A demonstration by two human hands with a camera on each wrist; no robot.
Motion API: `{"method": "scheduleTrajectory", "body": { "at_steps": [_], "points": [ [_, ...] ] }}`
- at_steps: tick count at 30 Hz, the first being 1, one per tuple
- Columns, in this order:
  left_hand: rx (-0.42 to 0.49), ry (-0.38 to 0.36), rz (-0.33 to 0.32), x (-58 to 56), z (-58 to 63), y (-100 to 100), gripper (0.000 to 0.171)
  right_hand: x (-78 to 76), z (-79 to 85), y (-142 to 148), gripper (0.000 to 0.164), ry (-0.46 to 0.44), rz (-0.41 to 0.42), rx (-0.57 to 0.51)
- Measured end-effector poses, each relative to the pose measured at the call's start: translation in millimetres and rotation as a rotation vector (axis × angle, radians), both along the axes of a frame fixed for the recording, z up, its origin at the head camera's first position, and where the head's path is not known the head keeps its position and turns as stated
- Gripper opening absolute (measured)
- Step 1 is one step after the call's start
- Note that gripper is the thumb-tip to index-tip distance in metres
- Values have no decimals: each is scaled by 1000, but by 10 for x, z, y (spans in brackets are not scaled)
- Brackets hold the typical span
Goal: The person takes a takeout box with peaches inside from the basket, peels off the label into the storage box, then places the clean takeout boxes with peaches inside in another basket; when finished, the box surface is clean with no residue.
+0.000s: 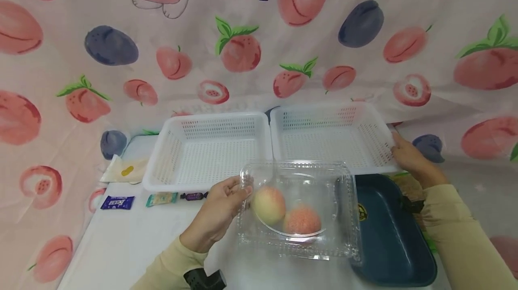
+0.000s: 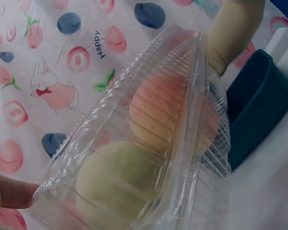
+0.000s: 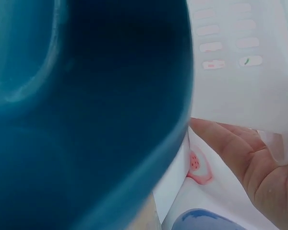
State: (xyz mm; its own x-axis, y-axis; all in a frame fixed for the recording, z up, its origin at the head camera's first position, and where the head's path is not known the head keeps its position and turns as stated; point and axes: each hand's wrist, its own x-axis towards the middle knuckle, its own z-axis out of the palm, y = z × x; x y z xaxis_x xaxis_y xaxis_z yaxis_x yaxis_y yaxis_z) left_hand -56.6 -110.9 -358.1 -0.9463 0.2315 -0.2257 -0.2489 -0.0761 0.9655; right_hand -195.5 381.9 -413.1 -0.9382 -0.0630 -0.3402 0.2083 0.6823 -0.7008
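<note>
My left hand grips the left edge of a clear plastic clamshell box, raised above the table in the head view. Two peaches lie inside: a yellow-green one and a redder one. The left wrist view has the box close up and tilted, its lid down over the fruit. My right hand holds the right side of the right white basket. In the right wrist view its fingers go under the basket's edge, and their tips are partly hidden.
A second white basket stands to the left, beside the first. A dark blue tray lies at the right, partly behind the box. Small wrapped snacks, one in a blue packet, and a pale packet lie at the left.
</note>
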Motion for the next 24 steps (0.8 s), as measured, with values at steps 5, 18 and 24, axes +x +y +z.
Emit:
{"method": "scheduleTrajectory", "body": {
  "at_steps": [5,18,24],
  "points": [
    [-25,21,36,-196,196,38,47,26,-28,-13,63,16,7,27],
    [56,-7,81,-837,374,318,50,53,5,-95,61,68,11,35],
    [67,-52,106,-1125,348,553,49,72,-31,-73,62,60,-2,26]
  ]
}}
